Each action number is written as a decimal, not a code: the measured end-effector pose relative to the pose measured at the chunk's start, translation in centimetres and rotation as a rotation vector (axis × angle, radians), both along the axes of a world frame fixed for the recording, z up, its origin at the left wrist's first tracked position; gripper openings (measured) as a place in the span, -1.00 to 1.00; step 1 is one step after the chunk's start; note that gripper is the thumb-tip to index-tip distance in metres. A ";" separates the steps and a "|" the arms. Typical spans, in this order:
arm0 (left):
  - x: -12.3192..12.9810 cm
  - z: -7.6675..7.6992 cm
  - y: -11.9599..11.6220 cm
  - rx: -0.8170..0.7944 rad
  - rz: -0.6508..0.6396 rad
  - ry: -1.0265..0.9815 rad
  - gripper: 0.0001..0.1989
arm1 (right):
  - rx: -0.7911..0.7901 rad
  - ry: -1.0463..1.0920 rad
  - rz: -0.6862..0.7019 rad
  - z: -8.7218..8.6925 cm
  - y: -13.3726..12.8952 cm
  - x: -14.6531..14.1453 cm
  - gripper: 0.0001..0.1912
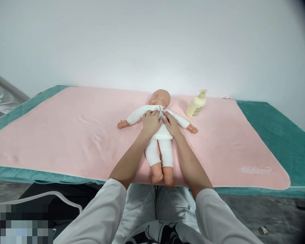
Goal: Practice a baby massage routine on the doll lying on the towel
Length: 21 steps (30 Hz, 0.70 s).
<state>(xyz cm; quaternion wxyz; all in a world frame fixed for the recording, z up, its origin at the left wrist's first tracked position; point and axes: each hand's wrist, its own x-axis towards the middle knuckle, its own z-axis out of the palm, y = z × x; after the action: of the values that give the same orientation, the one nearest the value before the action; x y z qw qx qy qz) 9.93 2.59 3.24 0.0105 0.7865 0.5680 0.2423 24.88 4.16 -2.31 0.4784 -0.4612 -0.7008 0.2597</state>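
Observation:
A baby doll (163, 134) in white clothing lies with its head away from me and its arms spread to the sides. It seems to be on its front, its bald head turned aside. My left hand (151, 122) rests flat on the left part of its upper torso, fingers stretched out. On the right part lies my right hand (170, 124), also flat with fingers extended. The thumbs come close together near the middle, and neither hand grips anything. Both hands hide much of the torso. A cream pump bottle (196, 106) stands beyond the doll's right-side arm.
Under the doll is a pink mat (91, 128) on a teal-covered table (289, 135), with a white wall (142, 44) behind. The doll's feet reach the table's front edge. A pale cable (53, 193) and a dark object are below at left.

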 end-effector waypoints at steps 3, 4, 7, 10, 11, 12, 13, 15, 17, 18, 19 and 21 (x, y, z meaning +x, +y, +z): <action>0.0 0.0 -0.1 -0.002 0.000 0.000 -0.58 | 0.011 0.013 0.006 0.1 0.1 -0.1 -0.42; 0.0 0.0 -0.1 0.000 -0.002 -0.003 -0.58 | 0.015 0.022 0.006 0.1 0.1 -0.1 -0.42; -0.2 -0.1 -0.4 0.024 -0.003 -0.032 -0.58 | 0.033 0.045 0.003 0.2 -0.1 -0.2 -0.40; -0.5 0.0 -0.7 0.079 -0.004 -0.093 -0.62 | 0.104 0.068 -0.024 0.5 -1.0 -0.2 -0.42; -0.6 0.1 -0.9 0.100 -0.010 -0.116 -0.63 | 0.141 0.077 -0.046 0.7 -1.5 -0.2 -0.45; -0.7 0.1 -1.1 0.123 -0.019 -0.139 -0.65 | 0.180 0.085 -0.075 0.8 -2.0 -0.3 -0.49; -0.7 0.2 -1.4 0.144 -0.032 -0.160 -0.67 | 0.215 0.092 -0.110 1.0 -2.7 -0.3 -0.52; -0.8 0.2 -2.0 0.179 -0.062 -0.182 -0.69 | 0.261 0.103 -0.182 1.3 -4.0 -0.4 -0.57; -0.9 -0.1 -2.9 0.201 -0.077 -0.182 -0.66 | 0.269 0.107 -0.223 1.4 -5.4 -0.6 -0.58; -1.1 -0.4 -3.3 0.212 -0.076 -0.183 -0.65 | 0.264 0.106 -0.227 1.4 -6.0 -0.7 -0.57; -1.2 -0.7 -3.8 0.225 -0.066 -0.194 -0.63 | 0.257 0.104 -0.222 1.3 -6.6 -0.8 -0.56; -1.7 -1.4 -4.7 0.250 -0.050 -0.244 -0.61 | 0.247 0.094 -0.197 1.0 -7.5 -0.9 -0.55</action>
<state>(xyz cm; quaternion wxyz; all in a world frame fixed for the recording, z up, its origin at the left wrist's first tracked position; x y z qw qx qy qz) 8.24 -2.13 1.82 -0.0123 0.7603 0.5081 0.4044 24.00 -3.32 -1.27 0.5868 -0.4528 -0.6555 0.1445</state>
